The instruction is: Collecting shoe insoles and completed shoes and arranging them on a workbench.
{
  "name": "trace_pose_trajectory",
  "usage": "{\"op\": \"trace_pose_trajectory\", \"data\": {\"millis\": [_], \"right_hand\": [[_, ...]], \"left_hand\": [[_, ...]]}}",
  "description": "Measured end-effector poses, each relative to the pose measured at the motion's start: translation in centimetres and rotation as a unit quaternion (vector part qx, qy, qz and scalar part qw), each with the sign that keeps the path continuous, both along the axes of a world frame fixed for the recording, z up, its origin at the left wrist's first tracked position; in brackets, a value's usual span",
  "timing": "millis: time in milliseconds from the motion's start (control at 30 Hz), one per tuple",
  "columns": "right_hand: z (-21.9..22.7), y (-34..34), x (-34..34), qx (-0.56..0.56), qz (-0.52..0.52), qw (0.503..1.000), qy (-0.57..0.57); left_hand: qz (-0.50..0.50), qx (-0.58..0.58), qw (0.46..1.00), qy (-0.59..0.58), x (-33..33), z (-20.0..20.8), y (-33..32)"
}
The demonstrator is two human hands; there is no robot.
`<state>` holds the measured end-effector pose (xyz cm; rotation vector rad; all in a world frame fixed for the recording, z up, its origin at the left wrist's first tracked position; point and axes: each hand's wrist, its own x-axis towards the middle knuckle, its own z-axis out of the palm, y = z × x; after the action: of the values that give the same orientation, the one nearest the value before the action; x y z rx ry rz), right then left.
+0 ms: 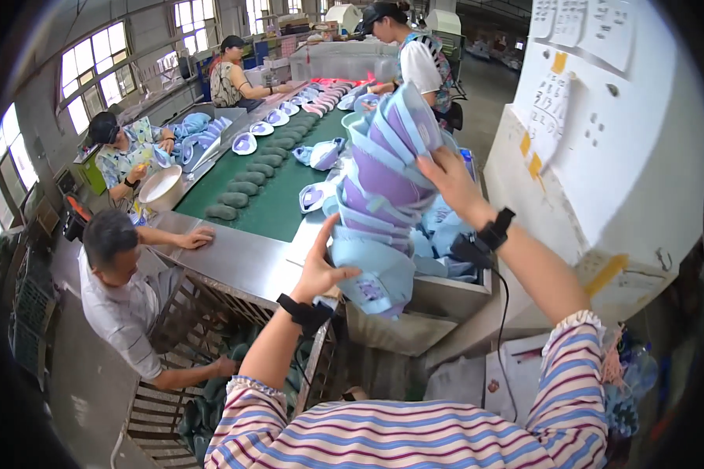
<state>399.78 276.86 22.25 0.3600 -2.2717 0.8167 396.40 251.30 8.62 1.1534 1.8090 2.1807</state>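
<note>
A tall, leaning stack of nested light blue and purple shoe uppers (383, 187) is held up in front of me between both hands. My left hand (321, 266) grips its lower left side, thumb and fingers spread around the fabric. Higher up, my right hand (452, 181) presses on the stack's right side, its fingertips partly hidden by the uppers. Below and behind the stack, more light blue uppers (446, 248) lie in a metal bin (446, 301). A single upper (314, 197) rests on the green conveyor belt (278, 223) left of the stack.
Dark green shoe lasts (246, 187) line the belt, with white and purple uppers (244, 144) along its far edge. A co-worker (121, 273) at left reaches into a slatted crate (149, 414) of lasts. Several people work farther off. A white cabinet (602, 141) stands close on the right.
</note>
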Motion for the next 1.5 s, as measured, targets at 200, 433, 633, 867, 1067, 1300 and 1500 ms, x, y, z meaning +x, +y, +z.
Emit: {"op": "trace_pose_trajectory", "data": {"millis": [200,433,633,867,1067,1300,1500], "right_hand": [[0.1,-1.6,-17.5,-0.179,0.088,0.961,-0.194],[-12.2,-2.8,-35.3,-0.251,0.078,0.952,-0.159],[-22.9,-2.8,-42.3,0.101,-0.06,0.919,-0.376],[-34.2,6.4,-40.8,0.119,-0.082,0.873,-0.465],[-20.5,1.2,-33.6,0.026,0.08,0.915,-0.395],[-3.0,1.1,-10.1,0.035,0.217,0.907,-0.36],[-0.3,0.5,7.0,0.071,0.107,0.922,-0.365]], "left_hand": [[-0.011,0.04,0.998,-0.047,-13.6,0.4,-4.4],[0.015,-0.02,0.993,-0.116,-26.2,-4.5,-7.6],[0.09,-0.291,0.953,-0.008,-33.4,-18.6,-9.9],[0.112,-0.515,0.85,0.011,-32.1,-23.4,-3.7],[0.221,-0.503,0.835,-0.034,-27.9,-20.3,-6.2],[0.351,-0.43,0.829,-0.068,-14.9,-20.9,-11.5],[0.139,-0.723,0.668,-0.109,-8.3,-23.2,-7.4]]}}
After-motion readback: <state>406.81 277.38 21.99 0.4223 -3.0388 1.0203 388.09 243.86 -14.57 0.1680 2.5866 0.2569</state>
